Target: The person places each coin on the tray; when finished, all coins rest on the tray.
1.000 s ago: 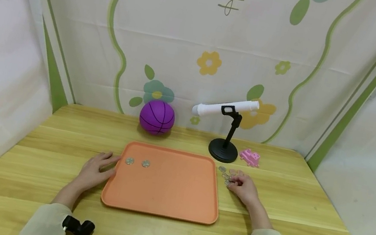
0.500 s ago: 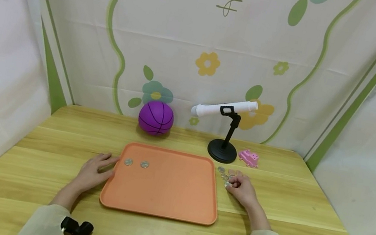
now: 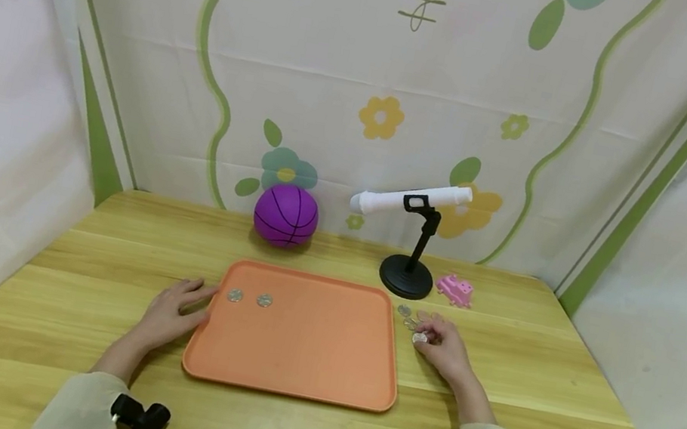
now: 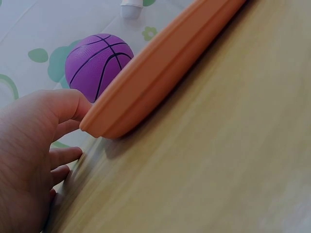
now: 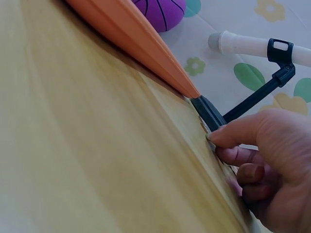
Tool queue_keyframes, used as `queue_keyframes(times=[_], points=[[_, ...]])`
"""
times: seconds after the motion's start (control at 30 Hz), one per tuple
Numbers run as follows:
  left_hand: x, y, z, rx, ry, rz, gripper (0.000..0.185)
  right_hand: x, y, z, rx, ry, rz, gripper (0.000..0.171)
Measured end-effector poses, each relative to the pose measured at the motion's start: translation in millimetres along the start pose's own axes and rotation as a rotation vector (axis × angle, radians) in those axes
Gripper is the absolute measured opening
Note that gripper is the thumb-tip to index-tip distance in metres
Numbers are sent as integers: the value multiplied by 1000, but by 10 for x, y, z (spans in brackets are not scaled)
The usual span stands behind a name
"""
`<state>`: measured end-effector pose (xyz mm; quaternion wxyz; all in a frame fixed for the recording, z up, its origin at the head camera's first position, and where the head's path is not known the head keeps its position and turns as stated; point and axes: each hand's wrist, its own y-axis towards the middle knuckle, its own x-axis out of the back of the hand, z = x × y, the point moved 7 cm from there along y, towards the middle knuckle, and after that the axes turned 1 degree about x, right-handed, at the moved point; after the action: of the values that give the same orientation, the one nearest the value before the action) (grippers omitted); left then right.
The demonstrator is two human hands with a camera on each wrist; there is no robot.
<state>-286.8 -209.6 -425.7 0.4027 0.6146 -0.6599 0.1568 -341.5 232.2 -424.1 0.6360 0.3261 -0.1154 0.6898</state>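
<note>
An orange tray (image 3: 306, 350) lies on the wooden table with two silver coins on it, the left coin (image 3: 235, 295) and the right coin (image 3: 264, 300), near its upper left corner. My left hand (image 3: 174, 311) rests at the tray's left edge, fingers spread; in the left wrist view the thumb (image 4: 73, 104) is right at the rim. Just right of the tray, my right hand (image 3: 447, 348) pinches a silver coin (image 3: 419, 339) between thumb and index finger. Several coins (image 3: 405, 310) lie around those fingertips, some partly hidden by the hand.
Behind the tray sits a purple basketball (image 3: 286, 216). A white microphone (image 3: 411, 200) is clipped on a black stand (image 3: 406, 277) at the back right, with a small pink toy (image 3: 455, 289) beside it. A printed fabric backdrop (image 3: 307, 108) rises behind the table.
The coin at my right fingertips has come up from among the others and now shows its whole face in the pinch. My left hand stays at the tray edge.
</note>
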Motion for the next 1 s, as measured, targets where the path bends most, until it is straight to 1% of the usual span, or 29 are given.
queue_keyframes(times=[0.13, 0.17, 0.27, 0.37, 0.47, 0.5, 0.6, 0.7, 0.87, 1.0], points=[[11, 4, -17, -5, -5, -2, 44, 13, 15, 5, -21, 58, 33, 15], [13, 4, -21, -5, -5, -1, 44, 15, 18, -2, -40, 77, 40, 16], [15, -1, -32, 0, -5, 5, 44, 14, 8, -30, -118, 143, 62, 22], [19, -6, -44, 4, -5, 9, 44, -3, 2, -51, -223, 227, 86, 29], [30, -10, -59, 1, -5, 3, 44, -10, 43, 16, -272, 290, 89, 34], [34, -11, -63, -1, -4, 0, 43, -16, 66, 55, -279, 303, 91, 34], [40, -17, -64, -5, -4, -8, 43, -56, 147, 224, -264, 345, 106, 34], [37, -18, -64, -11, -1, -10, 43, -147, 225, 399, -252, 403, 131, 35], [16, -18, -46, -10, -7, -5, 44, -357, 346, 663, -247, 495, 140, 34], [15, -21, -31, -9, -15, -5, 44, -599, 410, 857, -252, 543, 143, 31]])
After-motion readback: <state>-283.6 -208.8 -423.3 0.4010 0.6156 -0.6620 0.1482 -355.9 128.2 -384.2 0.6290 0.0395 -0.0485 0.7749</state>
